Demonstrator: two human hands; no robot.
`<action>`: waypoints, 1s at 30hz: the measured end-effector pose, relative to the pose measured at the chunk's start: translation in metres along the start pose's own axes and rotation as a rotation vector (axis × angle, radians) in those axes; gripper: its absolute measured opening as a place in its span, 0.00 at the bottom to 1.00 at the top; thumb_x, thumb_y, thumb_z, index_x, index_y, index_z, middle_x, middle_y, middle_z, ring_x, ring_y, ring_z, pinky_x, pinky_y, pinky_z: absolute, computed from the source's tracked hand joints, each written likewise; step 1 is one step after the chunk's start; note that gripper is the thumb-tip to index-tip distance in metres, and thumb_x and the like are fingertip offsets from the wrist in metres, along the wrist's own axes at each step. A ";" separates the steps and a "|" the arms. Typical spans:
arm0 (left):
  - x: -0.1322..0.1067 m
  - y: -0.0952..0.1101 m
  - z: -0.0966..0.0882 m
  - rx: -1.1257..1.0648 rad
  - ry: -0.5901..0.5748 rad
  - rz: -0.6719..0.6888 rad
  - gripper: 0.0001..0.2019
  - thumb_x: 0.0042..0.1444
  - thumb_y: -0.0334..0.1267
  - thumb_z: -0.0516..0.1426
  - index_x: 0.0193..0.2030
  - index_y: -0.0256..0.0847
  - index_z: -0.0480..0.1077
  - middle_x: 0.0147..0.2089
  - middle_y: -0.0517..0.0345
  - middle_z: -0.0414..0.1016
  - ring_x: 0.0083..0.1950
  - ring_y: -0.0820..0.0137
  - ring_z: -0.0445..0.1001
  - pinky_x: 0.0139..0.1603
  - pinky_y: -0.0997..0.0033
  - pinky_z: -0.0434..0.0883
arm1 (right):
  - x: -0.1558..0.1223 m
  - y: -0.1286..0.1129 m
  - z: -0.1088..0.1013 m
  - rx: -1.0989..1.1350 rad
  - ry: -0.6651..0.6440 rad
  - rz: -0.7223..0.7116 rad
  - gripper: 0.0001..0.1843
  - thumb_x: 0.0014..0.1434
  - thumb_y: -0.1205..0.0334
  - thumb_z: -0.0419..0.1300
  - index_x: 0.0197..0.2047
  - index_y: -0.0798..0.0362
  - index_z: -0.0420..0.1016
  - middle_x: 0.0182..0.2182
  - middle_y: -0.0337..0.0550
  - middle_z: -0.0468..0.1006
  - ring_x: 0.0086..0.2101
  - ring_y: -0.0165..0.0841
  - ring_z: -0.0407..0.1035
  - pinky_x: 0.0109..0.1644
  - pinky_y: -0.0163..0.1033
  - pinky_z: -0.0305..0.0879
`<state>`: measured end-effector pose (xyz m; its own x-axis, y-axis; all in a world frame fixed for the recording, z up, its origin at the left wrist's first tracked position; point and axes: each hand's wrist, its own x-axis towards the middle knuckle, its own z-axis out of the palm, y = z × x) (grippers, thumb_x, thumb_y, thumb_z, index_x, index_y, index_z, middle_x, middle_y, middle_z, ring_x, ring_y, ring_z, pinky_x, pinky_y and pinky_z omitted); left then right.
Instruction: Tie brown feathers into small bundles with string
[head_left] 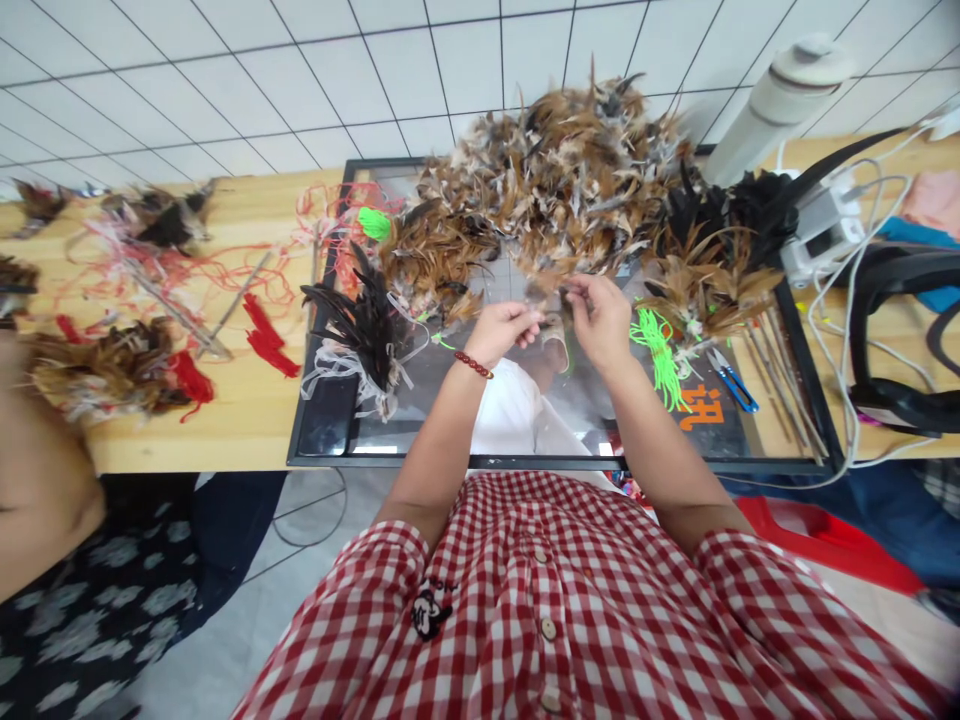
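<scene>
My left hand [504,330], with a red bead bracelet at the wrist, and my right hand [602,318] meet over a dark glass-topped panel [337,420]. Both have their fingers pinched on small brown feathers [551,293] held between them. Just beyond lies a big heap of brown and grey feathers [555,180]. A bundle of black feathers tied with white strips [365,325] lies to the left of my left hand. Neon green cords [660,345] lie to the right of my right hand.
Blue-handled snips [731,378] and thin sticks [780,385] lie at the panel's right. Black feathers [739,215], a white roll [780,100], a white device with cables [821,230] stand far right. Red strings and feathers [187,290] litter the wooden table left, by another person's arm [37,480].
</scene>
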<state>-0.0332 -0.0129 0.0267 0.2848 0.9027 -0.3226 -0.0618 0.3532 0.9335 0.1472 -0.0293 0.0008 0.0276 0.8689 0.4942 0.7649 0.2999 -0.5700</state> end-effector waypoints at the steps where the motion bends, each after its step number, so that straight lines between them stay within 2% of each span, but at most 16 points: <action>1: 0.001 0.001 -0.001 -0.077 0.081 0.020 0.10 0.53 0.32 0.68 0.24 0.35 0.74 0.19 0.61 0.73 0.19 0.81 0.68 0.21 0.81 0.62 | -0.001 0.000 0.001 -0.010 -0.025 -0.011 0.14 0.69 0.60 0.52 0.49 0.51 0.79 0.42 0.50 0.82 0.43 0.42 0.73 0.50 0.47 0.66; 4: 0.006 0.002 -0.002 -0.191 0.277 0.046 0.10 0.53 0.34 0.68 0.26 0.36 0.73 0.19 0.64 0.72 0.19 0.82 0.67 0.21 0.81 0.62 | -0.005 -0.005 0.007 -0.101 -0.188 -0.105 0.13 0.68 0.58 0.56 0.46 0.52 0.81 0.43 0.51 0.81 0.46 0.45 0.72 0.49 0.48 0.64; 8: 0.009 0.000 -0.002 -0.186 0.325 0.056 0.10 0.56 0.33 0.66 0.26 0.36 0.72 0.20 0.64 0.72 0.20 0.81 0.68 0.22 0.81 0.65 | -0.008 -0.017 0.017 -0.261 -0.368 -0.134 0.12 0.68 0.59 0.57 0.45 0.51 0.82 0.43 0.52 0.80 0.45 0.47 0.69 0.47 0.48 0.60; 12: 0.013 -0.006 -0.003 -0.124 0.365 0.112 0.09 0.57 0.31 0.64 0.27 0.36 0.72 0.24 0.63 0.76 0.25 0.80 0.73 0.27 0.83 0.70 | -0.006 -0.023 0.016 -0.328 -0.418 -0.134 0.13 0.69 0.64 0.52 0.44 0.54 0.79 0.45 0.53 0.80 0.46 0.46 0.69 0.49 0.48 0.58; 16: 0.016 -0.013 -0.001 -0.016 0.303 0.118 0.09 0.59 0.28 0.60 0.27 0.35 0.73 0.29 0.61 0.80 0.30 0.78 0.78 0.30 0.82 0.74 | -0.005 -0.026 0.009 -0.361 -0.417 -0.093 0.14 0.69 0.66 0.49 0.46 0.57 0.76 0.41 0.54 0.81 0.43 0.45 0.69 0.49 0.47 0.56; 20: 0.012 -0.014 0.006 0.090 0.245 0.084 0.10 0.59 0.28 0.60 0.26 0.36 0.72 0.23 0.63 0.76 0.26 0.78 0.76 0.26 0.83 0.71 | -0.006 -0.028 0.006 -0.369 -0.364 -0.115 0.14 0.69 0.64 0.49 0.45 0.56 0.75 0.41 0.54 0.80 0.43 0.46 0.69 0.48 0.47 0.55; 24: 0.006 -0.007 0.012 0.152 0.207 0.039 0.13 0.61 0.26 0.58 0.25 0.36 0.71 0.21 0.64 0.73 0.20 0.80 0.71 0.21 0.82 0.66 | -0.006 -0.028 0.006 -0.385 -0.309 -0.117 0.13 0.69 0.64 0.49 0.45 0.55 0.75 0.41 0.54 0.79 0.44 0.46 0.68 0.49 0.48 0.55; 30: -0.001 -0.001 0.015 0.220 0.121 -0.008 0.14 0.60 0.23 0.58 0.23 0.35 0.71 0.18 0.65 0.71 0.17 0.81 0.67 0.20 0.81 0.65 | -0.006 -0.027 0.005 -0.383 -0.280 -0.112 0.13 0.69 0.63 0.50 0.44 0.55 0.75 0.41 0.54 0.79 0.45 0.46 0.67 0.52 0.50 0.57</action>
<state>-0.0192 -0.0181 0.0286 0.1668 0.9276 -0.3344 0.1538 0.3105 0.9380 0.1236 -0.0406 0.0100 -0.2025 0.9279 0.3131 0.9365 0.2770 -0.2151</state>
